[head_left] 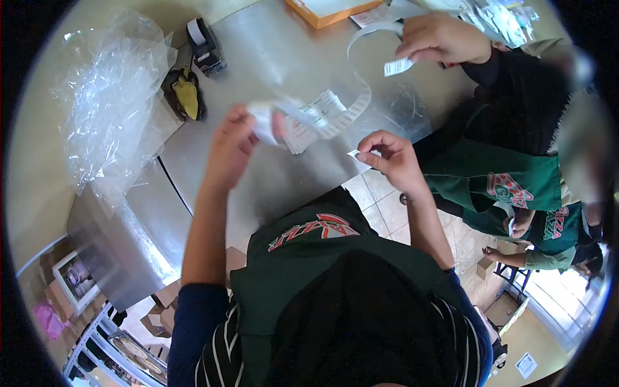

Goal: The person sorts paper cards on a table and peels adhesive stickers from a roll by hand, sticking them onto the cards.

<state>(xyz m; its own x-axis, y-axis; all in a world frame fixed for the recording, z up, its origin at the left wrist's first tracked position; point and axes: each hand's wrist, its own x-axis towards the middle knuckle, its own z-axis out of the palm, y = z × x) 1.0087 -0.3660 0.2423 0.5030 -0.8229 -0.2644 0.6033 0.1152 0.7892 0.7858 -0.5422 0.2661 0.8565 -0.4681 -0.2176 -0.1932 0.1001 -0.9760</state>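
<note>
Over the steel table (pixel 258 71), my left hand (pixel 233 145) grips a white packet or label piece (pixel 263 122) that is smeared by motion. My right hand (pixel 393 158) pinches a small white label (pixel 354 154) between thumb and fingertips near the table's front edge. Between my hands and a little farther back lies a stack of printed white packets (pixel 309 126). A curling strip of labels (pixel 361 97) loops from the stack toward a co-worker's hand (pixel 445 39), which holds a small printed label (pixel 398 66).
Crumpled clear plastic (pixel 116 97) fills the left side. A black tape dispenser (pixel 206 48) and a dark bundle with a yellow part (pixel 187 97) stand beside it. An orange tray (pixel 322 16) is at the back. Co-workers in green aprons (pixel 483 174) are at the right.
</note>
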